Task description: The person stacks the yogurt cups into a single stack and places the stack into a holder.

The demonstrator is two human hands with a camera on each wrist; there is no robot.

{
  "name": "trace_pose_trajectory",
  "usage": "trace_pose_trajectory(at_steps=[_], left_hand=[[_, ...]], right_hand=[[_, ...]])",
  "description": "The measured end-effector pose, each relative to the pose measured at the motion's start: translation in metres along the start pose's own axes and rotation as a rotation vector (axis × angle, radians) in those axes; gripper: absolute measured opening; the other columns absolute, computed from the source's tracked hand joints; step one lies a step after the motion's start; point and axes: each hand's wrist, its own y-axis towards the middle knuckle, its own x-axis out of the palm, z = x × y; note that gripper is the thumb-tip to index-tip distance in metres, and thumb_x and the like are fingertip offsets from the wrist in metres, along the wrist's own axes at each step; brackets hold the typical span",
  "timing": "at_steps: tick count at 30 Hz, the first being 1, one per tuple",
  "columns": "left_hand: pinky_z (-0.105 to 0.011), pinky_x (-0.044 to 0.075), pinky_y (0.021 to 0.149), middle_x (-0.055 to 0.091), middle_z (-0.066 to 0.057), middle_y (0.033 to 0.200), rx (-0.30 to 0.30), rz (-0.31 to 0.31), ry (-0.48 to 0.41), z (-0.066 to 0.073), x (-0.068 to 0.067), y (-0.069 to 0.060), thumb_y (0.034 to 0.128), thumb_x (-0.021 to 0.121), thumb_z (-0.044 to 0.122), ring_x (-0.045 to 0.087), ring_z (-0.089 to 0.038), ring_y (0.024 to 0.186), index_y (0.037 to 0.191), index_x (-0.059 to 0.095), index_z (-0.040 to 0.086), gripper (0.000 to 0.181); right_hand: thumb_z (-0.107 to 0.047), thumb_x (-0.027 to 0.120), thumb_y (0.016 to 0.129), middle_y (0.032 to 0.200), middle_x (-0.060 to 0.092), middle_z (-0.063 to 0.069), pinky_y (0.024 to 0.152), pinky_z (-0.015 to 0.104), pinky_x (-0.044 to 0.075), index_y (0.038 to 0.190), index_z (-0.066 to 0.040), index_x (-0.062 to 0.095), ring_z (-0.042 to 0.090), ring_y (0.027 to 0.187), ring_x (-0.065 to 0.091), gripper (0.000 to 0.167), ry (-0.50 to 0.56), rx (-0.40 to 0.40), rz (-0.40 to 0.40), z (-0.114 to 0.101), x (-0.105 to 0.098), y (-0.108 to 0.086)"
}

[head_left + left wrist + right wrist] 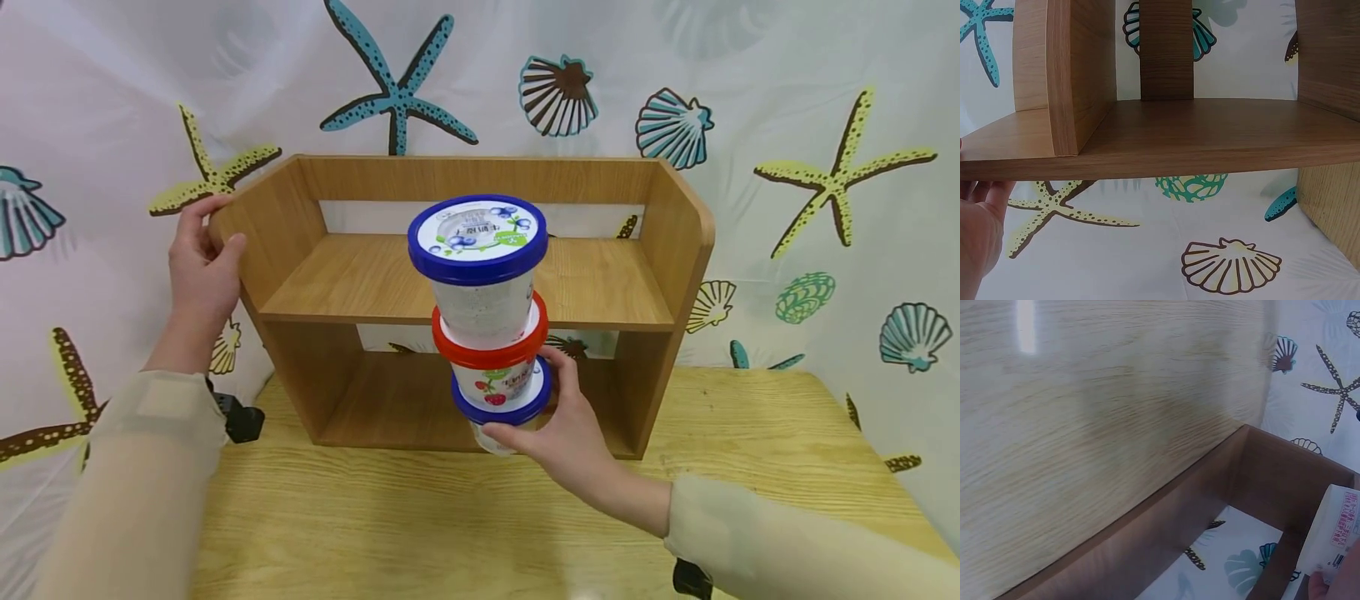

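Note:
Three round ice-cream tubs are stacked upright in front of the shelf in the head view. The top tub [480, 242] has a blue lid with blueberries, the middle tub [495, 383] a red lid with strawberries, and the bottom tub [487, 435] a blue lid. My right hand [573, 442] grips the bottom tub from the right, thumb in front. In the right wrist view, part of a white tub [1329, 537] shows at the right edge. At the far left, my left hand [202, 267] holds the upper edge of the wooden shelf [270, 233] by its side panel.
The two-level shelf stands on a light wooden table [360, 517], against a curtain [495, 50] printed with starfish and shells. An upper board [600, 279] divides the levels. Beside the left sleeve is a small black object [243, 419].

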Motion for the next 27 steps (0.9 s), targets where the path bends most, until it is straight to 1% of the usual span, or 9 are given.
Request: trace_pose_trajectory(at_steps=[2,8,13,22,27], left_hand=[[-0.035,0.041,0.099,0.048,-0.008,0.134,-0.001,-0.004,-0.002,0.0,0.0,0.0,0.1022,0.044,0.018,0.045,-0.016,0.11,0.14,0.043,0.038,0.043],[-0.033,0.042,0.094,0.049,-0.008,0.131,0.001,-0.002,-0.002,0.001,0.0,0.0,0.102,0.044,0.018,0.046,-0.016,0.107,0.14,0.044,0.038,0.043],[-0.032,0.043,0.092,0.05,-0.008,0.13,0.007,0.002,0.0,0.001,0.0,0.0,0.1015,0.044,0.018,0.047,-0.015,0.106,0.139,0.045,0.038,0.043],[-0.037,0.042,0.099,0.048,-0.008,0.133,-0.005,0.008,-0.001,0.001,0.0,-0.002,0.1012,0.044,0.018,0.046,-0.017,0.11,0.14,0.044,0.038,0.044],[-0.037,0.041,0.1,0.048,-0.008,0.135,-0.007,0.005,-0.002,0.002,0.001,-0.001,0.1016,0.044,0.018,0.045,-0.017,0.111,0.14,0.044,0.039,0.044]], right_hand=[[-0.016,0.086,0.075,0.133,0.046,0.003,0.096,0.041,0.046,0.143,-0.022,0.023,0.021,0.118,0.05,0.093,0.01,-0.004,0.001,-0.005,0.003,0.004],[-0.016,0.084,0.077,0.133,0.047,0.007,0.095,0.042,0.048,0.142,-0.018,0.025,0.023,0.118,0.052,0.088,0.029,-0.041,0.013,-0.015,0.006,0.018],[-0.017,0.083,0.078,0.133,0.046,0.006,0.094,0.041,0.048,0.142,-0.019,0.025,0.022,0.118,0.052,0.087,0.04,-0.067,0.028,-0.022,0.004,0.03],[-0.02,0.082,0.08,0.132,0.045,0.005,0.096,0.044,0.047,0.142,-0.018,0.025,0.021,0.119,0.048,0.084,0.019,-0.07,0.048,-0.036,-0.003,0.046],[-0.022,0.081,0.08,0.13,0.046,0.005,0.093,0.042,0.049,0.141,-0.018,0.026,0.021,0.116,0.05,0.082,0.02,-0.082,0.067,-0.042,-0.007,0.054]])
